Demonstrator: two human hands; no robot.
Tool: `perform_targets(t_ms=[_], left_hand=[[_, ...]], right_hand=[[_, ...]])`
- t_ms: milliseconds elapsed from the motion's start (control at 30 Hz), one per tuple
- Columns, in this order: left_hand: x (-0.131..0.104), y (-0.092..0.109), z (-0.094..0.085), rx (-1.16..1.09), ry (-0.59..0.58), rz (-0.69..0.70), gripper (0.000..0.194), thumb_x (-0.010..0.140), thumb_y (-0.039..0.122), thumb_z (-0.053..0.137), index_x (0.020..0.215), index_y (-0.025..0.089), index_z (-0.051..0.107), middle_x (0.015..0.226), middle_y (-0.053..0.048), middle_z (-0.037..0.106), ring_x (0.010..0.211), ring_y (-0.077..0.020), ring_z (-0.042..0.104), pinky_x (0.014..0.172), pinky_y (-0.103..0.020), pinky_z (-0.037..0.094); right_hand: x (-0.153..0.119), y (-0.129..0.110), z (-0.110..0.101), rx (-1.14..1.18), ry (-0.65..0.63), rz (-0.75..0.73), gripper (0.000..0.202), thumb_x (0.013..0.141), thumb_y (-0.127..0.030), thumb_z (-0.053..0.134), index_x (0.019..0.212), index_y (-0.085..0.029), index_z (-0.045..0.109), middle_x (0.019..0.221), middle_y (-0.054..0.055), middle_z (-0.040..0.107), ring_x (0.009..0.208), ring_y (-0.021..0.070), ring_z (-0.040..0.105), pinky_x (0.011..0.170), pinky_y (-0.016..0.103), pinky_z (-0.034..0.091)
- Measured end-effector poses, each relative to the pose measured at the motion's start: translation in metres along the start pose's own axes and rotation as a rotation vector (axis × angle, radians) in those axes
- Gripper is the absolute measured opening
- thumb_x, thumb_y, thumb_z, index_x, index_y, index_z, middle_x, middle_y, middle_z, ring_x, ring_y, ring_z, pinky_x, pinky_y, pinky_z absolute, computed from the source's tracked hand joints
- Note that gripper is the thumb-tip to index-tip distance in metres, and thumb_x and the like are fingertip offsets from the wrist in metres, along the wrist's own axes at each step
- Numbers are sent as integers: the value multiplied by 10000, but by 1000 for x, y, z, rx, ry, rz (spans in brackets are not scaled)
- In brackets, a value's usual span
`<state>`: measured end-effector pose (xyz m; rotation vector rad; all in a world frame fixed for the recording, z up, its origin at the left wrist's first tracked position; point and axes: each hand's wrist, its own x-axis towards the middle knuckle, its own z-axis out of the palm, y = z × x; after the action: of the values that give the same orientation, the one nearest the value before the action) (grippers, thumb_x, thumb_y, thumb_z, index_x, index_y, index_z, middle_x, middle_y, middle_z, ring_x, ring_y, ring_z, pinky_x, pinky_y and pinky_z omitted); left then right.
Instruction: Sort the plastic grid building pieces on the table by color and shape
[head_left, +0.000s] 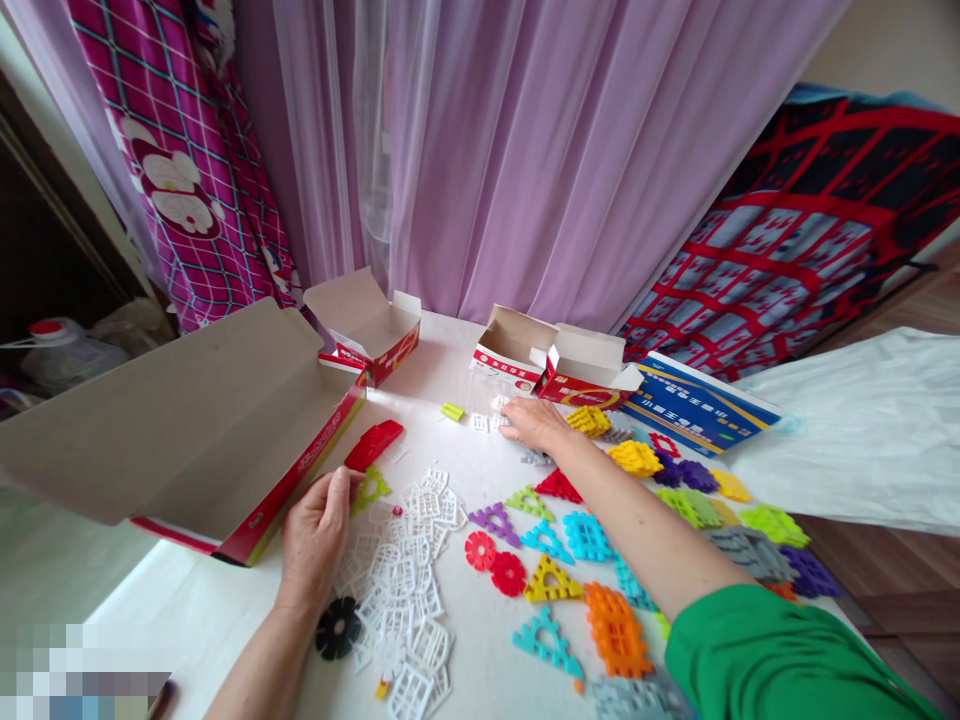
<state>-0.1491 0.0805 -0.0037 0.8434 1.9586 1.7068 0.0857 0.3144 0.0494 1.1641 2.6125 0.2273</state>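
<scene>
White lattice pieces (405, 555) — left hand (319, 528) beside, right hand (534, 424) at white tiles (480, 423)

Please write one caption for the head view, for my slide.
Left hand beside a red box, right hand at small white pieces, with colourful pieces spread on a white table.

Prob. home rm: lilac curtains (525, 150) (& cartoon-print drape (176, 150)).

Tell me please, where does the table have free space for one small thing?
Bare table: behind the lime block, between two small open boxes; also in front, between the white pieces and nearest turquoise triangle. Crowded: the right side, with coloured pieces.
</scene>
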Motion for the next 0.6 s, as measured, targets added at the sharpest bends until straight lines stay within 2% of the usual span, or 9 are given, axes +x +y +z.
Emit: perform_targets(t_ms=[367,600], left_hand=[[0,0,0,15,-5,7,460,772,599,542,735,169,702,712,-43,693,677,-178,629,607,-250,485],[1,-2,0,9,-3,-12,461,763,603,546,739,169,701,727,-48,698,704,-185,643,619,-251,490]], right_hand=[[3,-7,-3,-13,-69,-7,357,880,-420,511,1095,-185,673,1194,130,659,1042,260,625,797,316,452],[1,-6,-6,6,-70,-18,329,859,-408,561,1083,-192,669,1179,120,663,1050,252,622,792,297,444]])
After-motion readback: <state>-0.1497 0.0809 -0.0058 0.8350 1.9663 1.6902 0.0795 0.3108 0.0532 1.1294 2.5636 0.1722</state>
